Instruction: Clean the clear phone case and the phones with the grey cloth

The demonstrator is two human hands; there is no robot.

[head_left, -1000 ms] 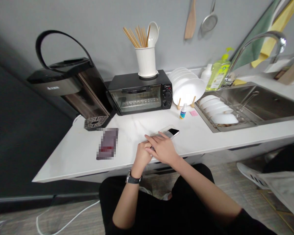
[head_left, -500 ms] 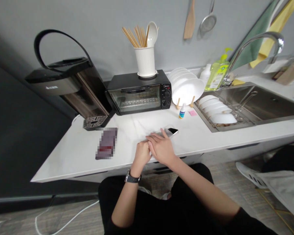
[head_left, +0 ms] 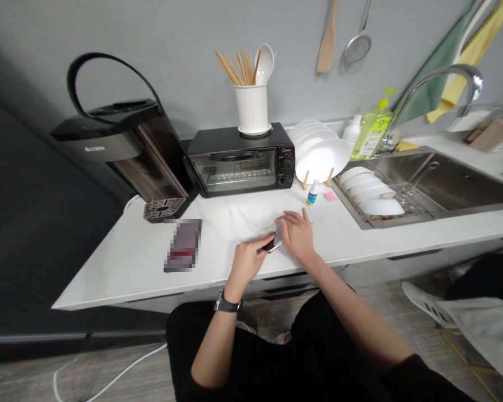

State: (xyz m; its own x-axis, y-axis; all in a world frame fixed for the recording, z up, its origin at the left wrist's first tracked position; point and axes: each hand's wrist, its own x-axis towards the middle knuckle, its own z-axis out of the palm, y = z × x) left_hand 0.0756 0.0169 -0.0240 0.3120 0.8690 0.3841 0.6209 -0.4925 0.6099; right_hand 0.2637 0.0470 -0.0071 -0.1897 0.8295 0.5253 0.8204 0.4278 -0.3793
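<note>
My left hand [head_left: 248,259], with a dark watch on its wrist, is low over the counter's front part. Its thumb and fingers close on a small, flat, dark object with a silvery edge [head_left: 271,246]; its kind I cannot make out. Just right of it, my right hand [head_left: 298,237] lies over the counter with its fingers stretched out to the left and thumb raised. The two hands are apart. Beyond the right hand stands a small white bottle with a blue and yellow label [head_left: 312,193], beside a pink slip [head_left: 330,196].
A pixelated dark flat item [head_left: 183,245] lies at left, before a tall drink dispenser [head_left: 151,162]. Behind are a toaster oven [head_left: 238,167] carrying a chopstick holder [head_left: 252,109], and racked plates [head_left: 322,159]. The sink [head_left: 465,178] at right holds bowls [head_left: 373,192]. Another person's shoe shows lower right.
My hands, earlier one over the other, have separated. The right hand has shifted right. The dark object, earlier right of both hands, is now in my left hand between them.
</note>
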